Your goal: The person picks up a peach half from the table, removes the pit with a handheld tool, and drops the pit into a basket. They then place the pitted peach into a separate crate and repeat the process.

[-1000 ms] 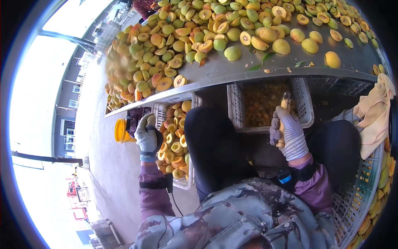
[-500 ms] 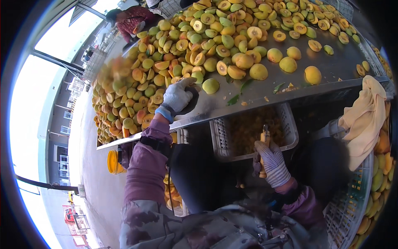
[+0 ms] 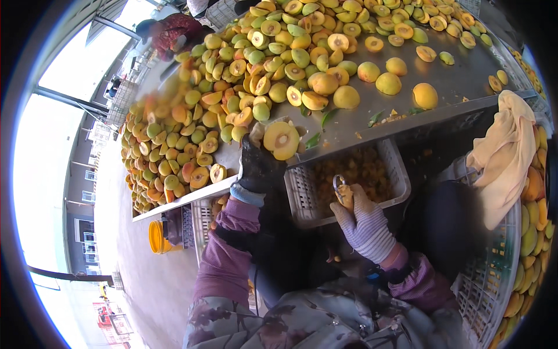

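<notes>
My left hand [image 3: 253, 166], in a glove with a dark palm, is closed around a peach half [image 3: 281, 139] at the near edge of the metal table [image 3: 381, 127]. The peach's cut face is turned up, and its brown pit shows in the middle. Low and to the right, my right hand [image 3: 369, 227], in a striped knit glove, grips a yellow-handled pitting tool [image 3: 344, 196] with a curved metal loop at its tip. The tool is above a grey crate [image 3: 402, 173] holding small brownish pieces, and apart from the peach half.
Halved peaches [image 3: 192, 125] are heaped across the table's left and far side. A beige cloth [image 3: 503, 160] drapes over the right side near a crate of peaches [image 3: 529, 250]. A yellow bucket [image 3: 157, 236] stands at left. Another person [image 3: 172, 36] is at the far left.
My left hand has picked up a peach half and drawn it toward me to the table's edge. My right hand has moved slightly left, and the tool's loop now points up.
</notes>
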### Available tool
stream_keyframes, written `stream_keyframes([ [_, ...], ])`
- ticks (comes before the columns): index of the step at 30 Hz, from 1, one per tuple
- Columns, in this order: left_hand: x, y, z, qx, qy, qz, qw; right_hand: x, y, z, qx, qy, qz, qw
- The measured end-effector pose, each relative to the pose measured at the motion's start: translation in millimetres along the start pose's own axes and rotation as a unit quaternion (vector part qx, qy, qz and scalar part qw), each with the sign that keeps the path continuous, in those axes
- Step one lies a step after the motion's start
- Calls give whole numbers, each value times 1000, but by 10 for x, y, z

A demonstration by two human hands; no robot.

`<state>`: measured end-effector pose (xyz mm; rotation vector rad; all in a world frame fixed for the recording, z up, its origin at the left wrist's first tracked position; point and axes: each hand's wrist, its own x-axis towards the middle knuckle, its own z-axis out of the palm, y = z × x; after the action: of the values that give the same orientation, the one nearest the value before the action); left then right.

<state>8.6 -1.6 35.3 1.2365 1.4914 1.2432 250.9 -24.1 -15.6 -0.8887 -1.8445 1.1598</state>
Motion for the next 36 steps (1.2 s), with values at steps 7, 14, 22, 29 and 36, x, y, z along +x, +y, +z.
stream_keyframes([
  [7, -433, -157, 592, 2, -8, 67, 998, 106, -59, 97, -156, 16, -44, 987],
  [14, -415, -125, 637, 152, -20, 134, 979, 135, 66, 77, -258, -6, -46, 965],
  [22, -369, -267, 638, 54, -49, 49, 996, 113, 97, 165, -293, -21, -61, 954],
  [29, -385, -444, 817, -202, 9, 15, 979, 179, 87, 106, -3, -106, 56, 993],
  [36, -322, -315, 699, -230, -35, -149, 961, 70, 96, 180, 0, -134, 63, 989],
])
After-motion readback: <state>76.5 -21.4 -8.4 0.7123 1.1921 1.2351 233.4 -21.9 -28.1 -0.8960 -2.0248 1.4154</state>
